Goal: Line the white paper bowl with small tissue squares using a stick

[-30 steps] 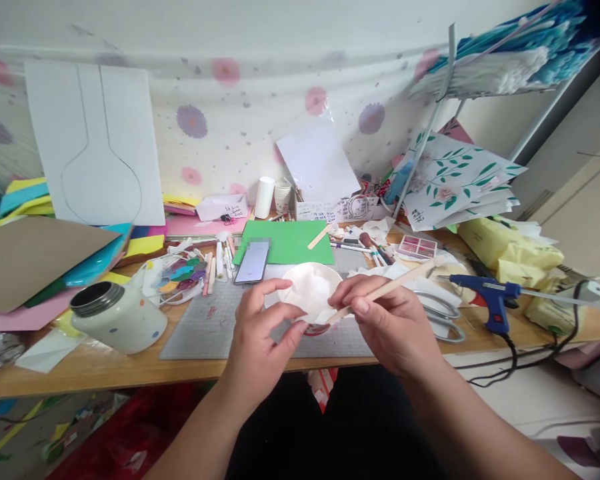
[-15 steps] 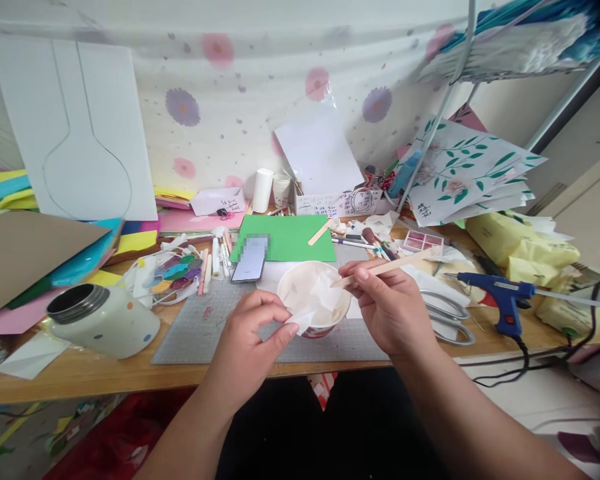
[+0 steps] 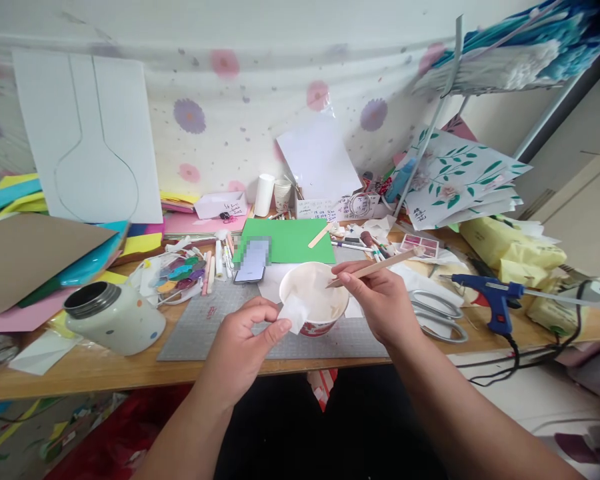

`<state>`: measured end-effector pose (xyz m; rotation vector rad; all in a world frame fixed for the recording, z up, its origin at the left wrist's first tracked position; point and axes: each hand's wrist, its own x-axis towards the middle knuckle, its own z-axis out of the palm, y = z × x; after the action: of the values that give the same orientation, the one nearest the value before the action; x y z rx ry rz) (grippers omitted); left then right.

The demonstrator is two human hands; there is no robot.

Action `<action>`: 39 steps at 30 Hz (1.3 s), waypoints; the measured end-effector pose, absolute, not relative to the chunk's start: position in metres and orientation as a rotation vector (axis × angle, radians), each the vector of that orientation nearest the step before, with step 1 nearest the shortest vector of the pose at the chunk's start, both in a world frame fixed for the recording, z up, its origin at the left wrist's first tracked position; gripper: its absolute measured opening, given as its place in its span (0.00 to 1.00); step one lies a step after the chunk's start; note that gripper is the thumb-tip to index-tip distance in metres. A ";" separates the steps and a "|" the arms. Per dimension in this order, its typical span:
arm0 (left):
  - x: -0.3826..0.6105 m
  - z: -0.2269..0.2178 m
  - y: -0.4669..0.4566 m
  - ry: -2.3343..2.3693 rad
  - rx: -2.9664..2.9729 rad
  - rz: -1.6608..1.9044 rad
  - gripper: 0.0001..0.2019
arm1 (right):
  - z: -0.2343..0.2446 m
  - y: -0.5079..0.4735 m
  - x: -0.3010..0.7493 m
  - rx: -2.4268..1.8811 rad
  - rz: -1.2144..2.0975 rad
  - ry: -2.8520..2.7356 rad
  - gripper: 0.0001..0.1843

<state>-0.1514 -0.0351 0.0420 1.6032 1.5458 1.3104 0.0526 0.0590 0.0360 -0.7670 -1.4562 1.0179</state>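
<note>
A white paper bowl (image 3: 314, 298) with a red-printed base stands on a grey cutting mat (image 3: 215, 327) near the desk's front edge. My left hand (image 3: 240, 350) pinches a small piece of white tissue paper (image 3: 295, 313) at the bowl's near-left rim. My right hand (image 3: 380, 300) is closed on a wooden stick (image 3: 375, 265); its near tip reaches over the bowl's right rim and the far end points up and right. White paste or paper lines the bowl's inside.
A phone (image 3: 253, 263) and green sheet (image 3: 287, 240) lie behind the bowl. A white jar (image 3: 113, 317) stands left, with pens and coloured scraps (image 3: 180, 273). Scissors (image 3: 437, 313) and a blue glue gun (image 3: 490, 297) lie right, its cord trailing off the desk edge. Paper stacks crowd both sides.
The tissue that covered the bowl's top has come away; my left hand now pinches a small piece at the rim. My right hand lifted the stick's tip to the bowl's right rim.
</note>
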 end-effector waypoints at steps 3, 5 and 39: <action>-0.151 0.043 -0.038 1.550 1.582 1.322 0.13 | 0.037 0.058 0.062 -0.762 0.957 -1.428 0.08; -0.151 0.041 -0.040 1.543 1.568 1.342 0.13 | 0.036 0.059 0.075 -0.785 0.907 -1.400 0.07; -0.120 0.041 -0.051 1.396 1.600 1.309 0.10 | 0.061 0.005 0.105 -0.266 1.027 -1.973 0.06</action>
<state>-0.1198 -0.0509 0.0406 1.5996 1.3956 1.3087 0.1049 0.0053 0.0609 -0.2659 -1.9727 1.0270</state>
